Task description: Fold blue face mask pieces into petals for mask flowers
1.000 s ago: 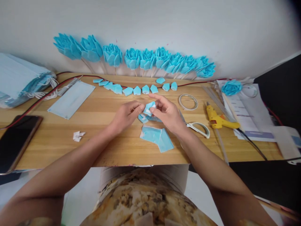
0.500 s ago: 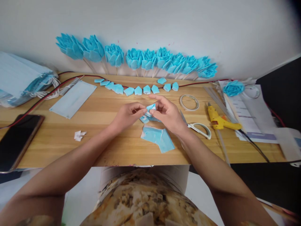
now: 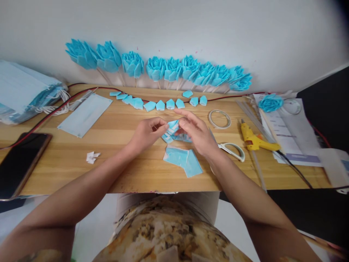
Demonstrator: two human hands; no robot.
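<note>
Between my two hands is a small folded blue petal piece (image 3: 173,126) with white strips on it. My left hand (image 3: 149,133) pinches its left side between thumb and fingers. My right hand (image 3: 196,133) grips the right side with thumb and forefinger, its other fingers partly spread. Under the hands lie more blue pieces (image 3: 167,138) with white strips, partly hidden. Nearer me is a larger cut blue sheet (image 3: 183,159). Beyond the hands, several folded blue petals (image 3: 160,105) lie in a row.
Blue flowers (image 3: 155,68) on sticks lean along the wall. Scissors (image 3: 231,151), a tape roll (image 3: 219,119) and a yellow glue gun (image 3: 256,140) lie at right. At left are a phone (image 3: 21,163), a flat mask (image 3: 84,115), white scraps (image 3: 92,157) and a mask stack (image 3: 24,91).
The piece between my hands now shows more of its white-striped face. My left fingers have shifted slightly left, and the right thumb has moved up to its upper edge.
</note>
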